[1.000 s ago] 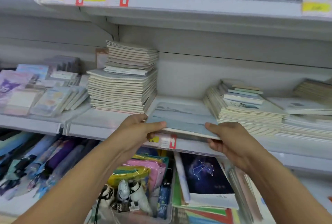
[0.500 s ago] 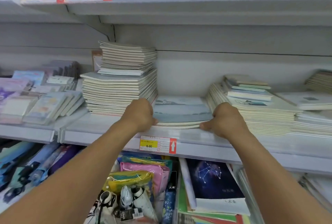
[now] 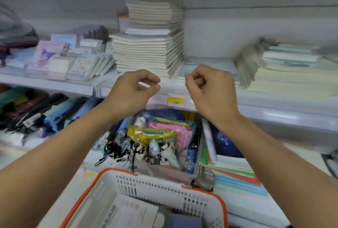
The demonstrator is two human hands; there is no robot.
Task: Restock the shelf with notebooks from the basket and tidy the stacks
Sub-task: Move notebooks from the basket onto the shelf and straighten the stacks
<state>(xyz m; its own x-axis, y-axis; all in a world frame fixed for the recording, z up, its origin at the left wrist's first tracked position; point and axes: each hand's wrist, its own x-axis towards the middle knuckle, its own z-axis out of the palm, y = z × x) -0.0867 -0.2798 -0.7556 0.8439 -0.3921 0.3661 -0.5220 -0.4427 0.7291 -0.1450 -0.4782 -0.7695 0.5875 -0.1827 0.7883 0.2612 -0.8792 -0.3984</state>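
A white basket with an orange rim (image 3: 164,182) sits at the bottom of the view, with notebooks (image 3: 131,213) lying flat inside. On the middle shelf (image 3: 274,103) a low pile of pale blue notebooks (image 3: 206,67) lies between a tall cream stack (image 3: 148,48) and a blurred, slumped stack (image 3: 285,70) on the right. My left hand (image 3: 133,90) and my right hand (image 3: 210,88) hover in front of the shelf edge, just short of the low pile. Both have loosely curled fingers and hold nothing.
Small cartoon-cover notebooks (image 3: 60,59) stand in rows at the left of the shelf. Below it a clear bin (image 3: 196,170) holds pouches and trinkets, with a dark starry notebook (image 3: 226,145) and coloured paper to its right. A yellow price tag (image 3: 176,100) marks the shelf edge.
Both hands let go of the pale blue notebooks, now lying on the shelf, and drew back. The camera tilted down, bringing the basket into view.
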